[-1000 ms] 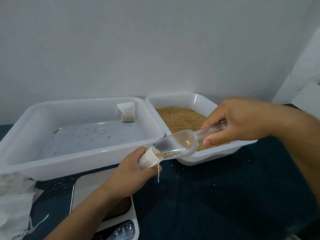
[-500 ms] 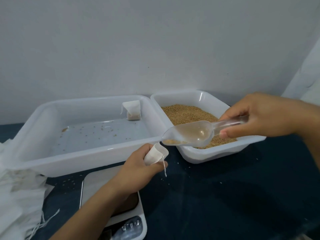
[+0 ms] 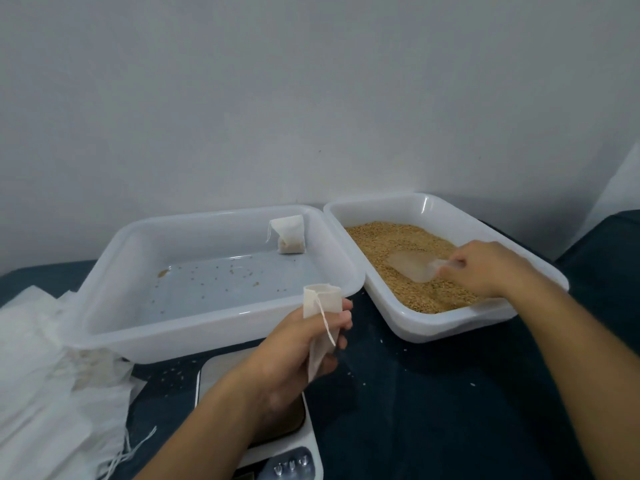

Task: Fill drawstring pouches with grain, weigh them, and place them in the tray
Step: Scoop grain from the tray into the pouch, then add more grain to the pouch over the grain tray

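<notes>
Bare forearms, no sleeves — (ringless) fingers

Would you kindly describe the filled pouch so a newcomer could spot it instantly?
Find the two white trays; take the left tray, which holds only scattered grains. In its far right corner stands the filled pouch, leaning on the wall. Unlike the pouch in the left hand, nobody holds it.

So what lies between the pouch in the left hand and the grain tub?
In the head view, only dark tabletop with a few stray grains separates the pouch in the left hand from the grain tub; the left tray's corner sits just behind.
</notes>
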{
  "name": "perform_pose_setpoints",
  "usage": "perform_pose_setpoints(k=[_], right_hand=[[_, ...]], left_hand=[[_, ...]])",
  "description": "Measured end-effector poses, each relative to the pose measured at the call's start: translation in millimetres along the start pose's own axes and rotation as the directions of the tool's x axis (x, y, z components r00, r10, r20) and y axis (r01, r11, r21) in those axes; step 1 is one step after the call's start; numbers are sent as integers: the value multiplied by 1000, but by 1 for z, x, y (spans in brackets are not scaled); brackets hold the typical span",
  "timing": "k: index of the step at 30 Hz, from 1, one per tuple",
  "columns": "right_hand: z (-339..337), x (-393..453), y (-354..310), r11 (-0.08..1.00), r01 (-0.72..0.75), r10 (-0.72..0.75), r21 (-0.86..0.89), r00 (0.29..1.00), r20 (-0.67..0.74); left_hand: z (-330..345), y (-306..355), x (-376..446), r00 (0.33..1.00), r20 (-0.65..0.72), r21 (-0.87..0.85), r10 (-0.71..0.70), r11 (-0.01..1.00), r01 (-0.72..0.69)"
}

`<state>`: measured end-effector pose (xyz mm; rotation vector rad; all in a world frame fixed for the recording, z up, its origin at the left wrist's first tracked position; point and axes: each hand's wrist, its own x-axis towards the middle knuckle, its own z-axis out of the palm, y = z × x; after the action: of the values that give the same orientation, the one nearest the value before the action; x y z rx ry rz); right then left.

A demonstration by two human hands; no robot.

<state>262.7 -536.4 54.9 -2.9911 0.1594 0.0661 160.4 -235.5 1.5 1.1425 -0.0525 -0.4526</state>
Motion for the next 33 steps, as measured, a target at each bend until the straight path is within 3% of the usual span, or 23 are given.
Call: perform_pose_setpoints(k=[3,5,6,8,10,11,12,14,16,18,23,27,33], right_hand=[[10,3,-17,998,-38,38,-53,999,10],[12,-2,-27,994,-10,4,-108,998,-57],[11,-6,-33,997,52,-59,-62,990,-126],[2,-18,-49,936,294,-237,191,931,-276],[-11,-32,-68,711,502,-417,492,865,-279],[-14,-38,-75,617,530,-496,582,836,-235],[-15,-43,-82,587,547,-548,596,811,-204],[-14,-46,-89,628,591,-588,507,786,-188],[-12,-42,-86,624,545,-544,560,817,-189],[-9,-35,-79,549,465,-474,694,857,-200],[0,-12,-67,534,281,-279,797,949,-148],[4,-4,-60,527,184,-187,830,977,-98],[4,-3,-52,465,104,-144,879,989,-41]], left_hand=[[2,4,0,994,-110,211,9,977,15],[3,8,3,991,-133,318,19,948,24],[5,12,5,991,-127,367,27,930,21],[11,20,13,991,-124,478,48,878,17],[20,31,23,991,-126,562,51,827,28],[25,38,28,993,-116,586,37,809,38],[31,45,34,995,-98,601,18,798,45],[41,58,45,998,-65,618,-26,784,61],[51,70,55,995,-60,635,-84,766,103],[57,79,67,987,-79,682,-143,714,158],[72,92,98,969,-109,841,-224,498,210],[81,94,121,951,-163,909,-264,335,249],[90,92,143,933,-218,930,-287,228,288]])
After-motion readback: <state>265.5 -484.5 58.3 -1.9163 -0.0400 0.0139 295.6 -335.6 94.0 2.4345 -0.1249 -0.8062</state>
